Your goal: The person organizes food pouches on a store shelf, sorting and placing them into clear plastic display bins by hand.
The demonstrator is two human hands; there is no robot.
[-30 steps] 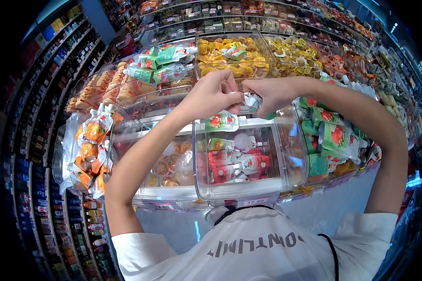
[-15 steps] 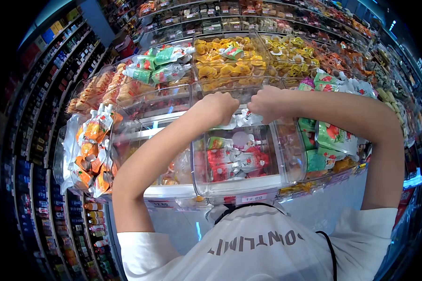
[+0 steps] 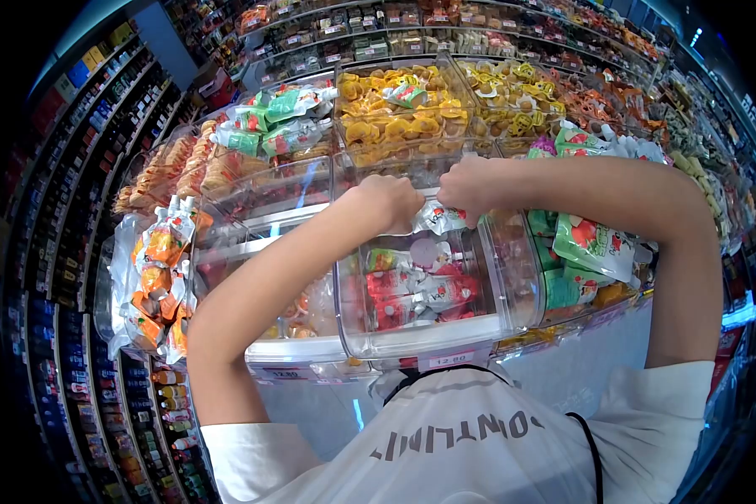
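My left hand (image 3: 390,203) is closed, its fingers curled at the left end of a white spouted jelly pouch (image 3: 439,218). My right hand (image 3: 472,190) pinches the same pouch at its upper right; the fingertips are partly hidden. Below the pouch is a clear plastic bin (image 3: 420,340), where red and white spouted pouches (image 3: 420,294) lie in a pile. Left of it, under my left forearm, a neighbouring bin holds loose items that are hard to make out. Green and white pouches (image 3: 592,248) are heaped to the right, beneath my right forearm.
Orange pouches (image 3: 161,269) fill the left corner of the display. Behind the hands are yellow-wrapped snacks (image 3: 403,105), more green pouches (image 3: 286,109) and packaged round pastries (image 3: 197,160). A price tag (image 3: 450,359) hangs on the front edge. Tall stocked shelves (image 3: 84,134) stand at left.
The view has shifted slightly, and the pouch between my hands shows more clearly. My left hand has moved a little lower relative to the bin; both hands stay closed.
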